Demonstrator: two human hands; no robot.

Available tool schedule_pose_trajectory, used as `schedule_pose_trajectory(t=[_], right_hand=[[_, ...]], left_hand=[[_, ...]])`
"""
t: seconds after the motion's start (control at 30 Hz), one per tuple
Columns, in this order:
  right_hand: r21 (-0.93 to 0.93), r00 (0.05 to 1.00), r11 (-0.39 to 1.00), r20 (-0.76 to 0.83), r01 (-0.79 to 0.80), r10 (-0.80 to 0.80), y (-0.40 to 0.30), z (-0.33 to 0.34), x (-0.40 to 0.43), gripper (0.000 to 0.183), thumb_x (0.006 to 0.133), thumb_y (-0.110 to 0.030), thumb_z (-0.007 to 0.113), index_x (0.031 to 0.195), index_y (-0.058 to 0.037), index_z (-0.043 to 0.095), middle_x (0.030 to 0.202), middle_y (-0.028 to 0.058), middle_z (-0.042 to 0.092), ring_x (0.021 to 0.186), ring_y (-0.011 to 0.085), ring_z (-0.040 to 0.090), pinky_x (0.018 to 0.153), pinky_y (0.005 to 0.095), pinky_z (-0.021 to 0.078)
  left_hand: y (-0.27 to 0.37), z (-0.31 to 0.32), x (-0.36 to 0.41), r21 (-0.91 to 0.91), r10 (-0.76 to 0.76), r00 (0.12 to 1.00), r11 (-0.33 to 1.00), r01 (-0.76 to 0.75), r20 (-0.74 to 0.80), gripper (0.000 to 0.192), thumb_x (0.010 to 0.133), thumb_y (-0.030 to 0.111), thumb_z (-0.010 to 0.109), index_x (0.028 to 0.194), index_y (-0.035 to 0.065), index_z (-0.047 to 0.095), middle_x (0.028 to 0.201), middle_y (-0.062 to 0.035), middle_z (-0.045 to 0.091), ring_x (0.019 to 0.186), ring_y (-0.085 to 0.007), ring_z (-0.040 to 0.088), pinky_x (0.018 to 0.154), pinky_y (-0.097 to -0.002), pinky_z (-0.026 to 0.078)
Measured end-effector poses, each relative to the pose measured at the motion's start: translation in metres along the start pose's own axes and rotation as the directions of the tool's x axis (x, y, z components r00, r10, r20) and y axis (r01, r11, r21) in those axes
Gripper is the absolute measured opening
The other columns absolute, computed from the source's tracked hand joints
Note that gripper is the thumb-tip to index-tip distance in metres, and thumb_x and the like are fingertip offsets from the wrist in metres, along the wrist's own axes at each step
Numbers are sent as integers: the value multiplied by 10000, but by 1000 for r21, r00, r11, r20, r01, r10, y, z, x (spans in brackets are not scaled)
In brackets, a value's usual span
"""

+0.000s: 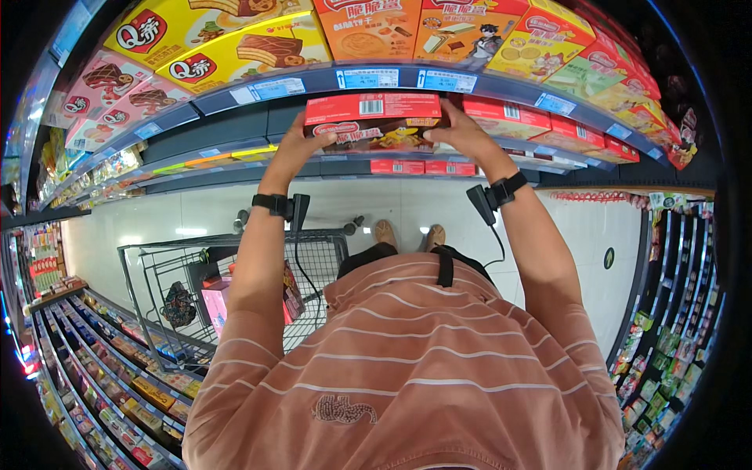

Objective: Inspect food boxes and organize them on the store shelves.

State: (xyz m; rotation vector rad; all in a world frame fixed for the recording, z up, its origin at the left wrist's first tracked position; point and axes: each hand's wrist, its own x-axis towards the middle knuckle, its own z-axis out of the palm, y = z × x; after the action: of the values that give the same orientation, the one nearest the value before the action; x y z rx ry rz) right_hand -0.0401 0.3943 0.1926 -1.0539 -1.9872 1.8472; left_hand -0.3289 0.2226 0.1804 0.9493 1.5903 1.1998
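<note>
A red and brown snack box (373, 123) is held level between my two hands at the second shelf, just beneath the upper shelf's label strip. At its left end, my left hand (299, 144) has the thumb across the front corner. On the opposite end, my right hand (464, 135) grips in the same way, with the thumb at the front and some fingers hidden behind. Directly to the right of my right hand stand red biscuit boxes (508, 114) on the same shelf. Dark bare shelf surface (205, 135) shows left of the box.
Yellow cake boxes (247, 50) and orange biscuit boxes (370, 29) fill the upper shelf above a price-label strip (276, 87). A wire shopping cart (153, 247) with boxes inside stands at my left. Stocked shelves (117, 376) line the lower left; more shelving (664, 329) stands right.
</note>
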Motion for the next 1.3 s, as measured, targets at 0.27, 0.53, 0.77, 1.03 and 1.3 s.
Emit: schedule_pose_trajectory(t=[0.27,0.53,0.77,1.03,1.3], right_hand=[[-405,977,913,-208,-42,-47,6,0,32,590,771,-49,633,1326,28,448,1215,198,591,1163,286,544,993,332,399],[-422,922,906,-340,26,-185,50,5,49,531,774,-49,604,1284,16,473,1239,247,560,1169,374,520,1004,368,396],[-441,918,880,-397,-174,-17,41,12,57,612,769,-57,584,1346,48,408,1323,304,475,1251,402,444,1063,364,357],[-560,902,782,-431,-274,7,50,10,79,283,820,-189,513,931,-10,702,1173,255,596,1091,387,561,960,418,436],[-536,866,836,-468,-120,-176,27,27,54,312,827,-183,546,1038,21,653,1207,276,560,1136,417,506,980,448,410]], left_hand=[[-29,10,48,148,99,993,985,-89,-68,550,756,170,787,1199,4,506,1097,-98,633,998,-166,583,892,-290,457],[-43,25,65,29,51,996,998,-49,-71,531,742,130,794,1185,6,530,1056,-72,652,948,-136,596,867,-274,467],[-43,22,74,181,82,994,981,-67,-77,476,750,161,769,1159,8,578,1062,-82,662,934,-172,614,868,-291,468],[-23,31,88,338,18,999,941,-1,-47,342,788,229,722,1059,30,659,979,-82,682,914,-199,618,860,-307,457],[-43,26,101,232,12,998,973,2,-62,420,803,252,716,1146,33,617,1094,-112,662,1001,-209,606,905,-304,440]])
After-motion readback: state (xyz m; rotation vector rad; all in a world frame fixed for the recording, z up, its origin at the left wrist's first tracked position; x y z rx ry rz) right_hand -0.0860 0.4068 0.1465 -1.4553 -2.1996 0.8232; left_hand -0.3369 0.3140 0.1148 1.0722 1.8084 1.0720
